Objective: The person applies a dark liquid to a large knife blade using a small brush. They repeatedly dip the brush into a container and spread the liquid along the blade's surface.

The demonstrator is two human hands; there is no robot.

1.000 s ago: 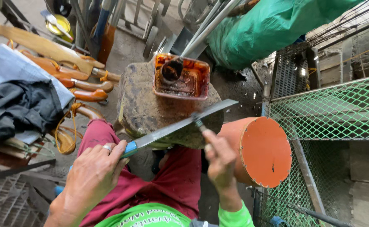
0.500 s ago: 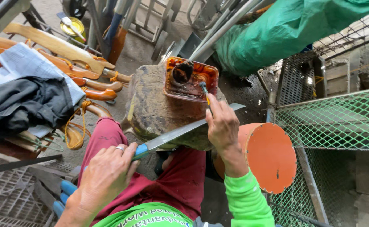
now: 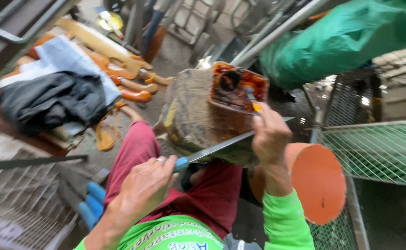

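cluttered workshop; blade (image 3: 221, 147) tip up-right

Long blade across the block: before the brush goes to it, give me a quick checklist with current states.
1. Left hand grips the blue handle of the long blade: ok.
2. Blade rests across the worn block, spanning it: ok.
3. Right hand holds a small brush: ok.
4. Brush tip is at the rusty orange tub on the block; whether it is loaded: cannot tell.
5. Right hand sits right at the blade, fingers clear of the edge: cannot tell.
6. Picture sharp enough to judge the blade's surface: not ok, motion blur.
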